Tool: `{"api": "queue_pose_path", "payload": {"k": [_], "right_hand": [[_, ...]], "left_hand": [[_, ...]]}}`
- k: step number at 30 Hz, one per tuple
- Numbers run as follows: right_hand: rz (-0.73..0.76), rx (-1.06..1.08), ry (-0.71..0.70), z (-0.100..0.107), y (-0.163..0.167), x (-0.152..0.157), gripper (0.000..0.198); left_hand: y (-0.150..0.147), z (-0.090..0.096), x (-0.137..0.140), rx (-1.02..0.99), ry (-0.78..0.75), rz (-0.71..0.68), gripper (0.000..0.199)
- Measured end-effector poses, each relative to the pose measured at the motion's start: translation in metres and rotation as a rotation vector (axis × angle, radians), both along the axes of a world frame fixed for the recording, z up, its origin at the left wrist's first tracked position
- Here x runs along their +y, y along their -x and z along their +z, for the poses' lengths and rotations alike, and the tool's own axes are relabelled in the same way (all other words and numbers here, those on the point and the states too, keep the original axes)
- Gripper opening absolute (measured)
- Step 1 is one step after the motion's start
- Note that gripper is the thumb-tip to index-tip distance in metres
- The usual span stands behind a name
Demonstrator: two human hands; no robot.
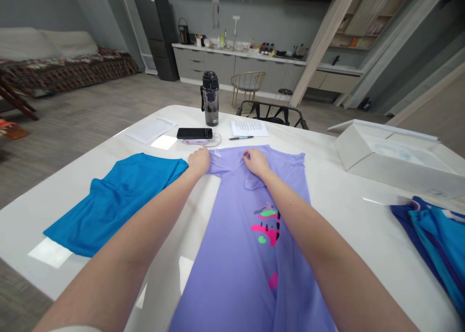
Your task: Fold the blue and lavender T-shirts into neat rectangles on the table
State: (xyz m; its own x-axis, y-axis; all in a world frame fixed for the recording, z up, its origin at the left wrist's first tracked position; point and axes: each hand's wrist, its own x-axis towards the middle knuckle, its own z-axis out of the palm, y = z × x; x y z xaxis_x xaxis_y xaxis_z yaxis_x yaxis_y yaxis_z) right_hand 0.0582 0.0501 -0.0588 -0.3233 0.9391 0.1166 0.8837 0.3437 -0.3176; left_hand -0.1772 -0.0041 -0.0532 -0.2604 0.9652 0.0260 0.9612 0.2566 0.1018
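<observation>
A purple garment [232, 245], likely a T-shirt, with a pink, green and black print lies spread on the white table, its near end running out of view below. My left hand [199, 161] is closed on the far left corner of the purple cloth. My right hand [255, 161] pinches the same cloth further right, where a small flap is folded over. A blue piece of clothing [123, 196] lies crumpled to the left, its tip beside my left hand and partly behind my left forearm.
Beyond the hands are a black phone [194, 133], a dark water bottle [210, 99], a pen [241, 137] and printed paper [249, 128]. A white open box [399, 165] stands right, with folded blue clothes [436, 240] nearer. A black chair [272, 114] stands behind the table.
</observation>
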Motion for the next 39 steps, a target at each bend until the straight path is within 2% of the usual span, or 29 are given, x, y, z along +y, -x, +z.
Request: {"api": "queue_pose_path", "payload": {"k": [4, 9, 11, 14, 17, 20, 24, 27, 29, 31, 33, 36, 39], "right_hand": [[-0.037, 0.007, 0.012, -0.002, 0.017, 0.027, 0.032], [-0.053, -0.020, 0.011, -0.006, 0.021, 0.052, 0.041], [-0.031, -0.009, 0.033, -0.008, 0.020, 0.060, 0.040], [0.038, 0.006, 0.073, -0.010, 0.019, 0.070, 0.028], [0.107, 0.079, 0.070, -0.006, 0.015, 0.077, 0.022], [0.147, 0.212, 0.051, 0.005, 0.003, 0.080, 0.020], [0.186, 0.360, 0.051, 0.025, -0.028, 0.082, 0.017], [0.223, 0.439, 0.108, 0.037, -0.057, 0.083, 0.016], [0.249, 0.500, 0.200, 0.040, -0.075, 0.085, 0.015], [0.237, 0.556, 0.308, 0.040, -0.091, 0.087, 0.012], [0.187, 0.582, 0.392, 0.037, -0.106, 0.087, 0.013], [0.088, 0.556, 0.443, 0.030, -0.125, 0.083, 0.019], [0.024, 0.389, 0.405, 0.025, -0.141, 0.071, 0.035]], "left_hand": [[0.004, 0.000, 0.005, 0.015, -0.009, 0.015, 0.039], [0.007, 0.002, 0.003, 0.016, -0.123, -0.003, 0.034], [0.008, 0.008, -0.001, -0.065, -0.157, -0.005, 0.030], [0.007, 0.021, -0.009, -0.241, -0.225, -0.008, 0.024], [-0.002, 0.039, -0.017, -0.485, -0.351, -0.077, 0.015], [-0.024, 0.059, -0.024, -0.787, -0.436, -0.186, 0.011], [-0.078, 0.080, -0.031, -1.148, -0.383, -0.304, 0.018], [-0.130, 0.085, -0.031, -1.303, -0.283, -0.347, 0.021], [-0.164, 0.079, -0.029, -1.351, -0.211, -0.368, 0.019], [-0.195, 0.067, -0.027, -1.335, -0.142, -0.379, 0.015], [-0.219, 0.052, -0.027, -1.214, -0.097, -0.364, 0.015], [-0.240, 0.032, -0.038, -0.847, -0.089, -0.374, 0.030], [-0.247, 0.021, -0.057, -0.454, -0.104, -0.451, 0.049]]}}
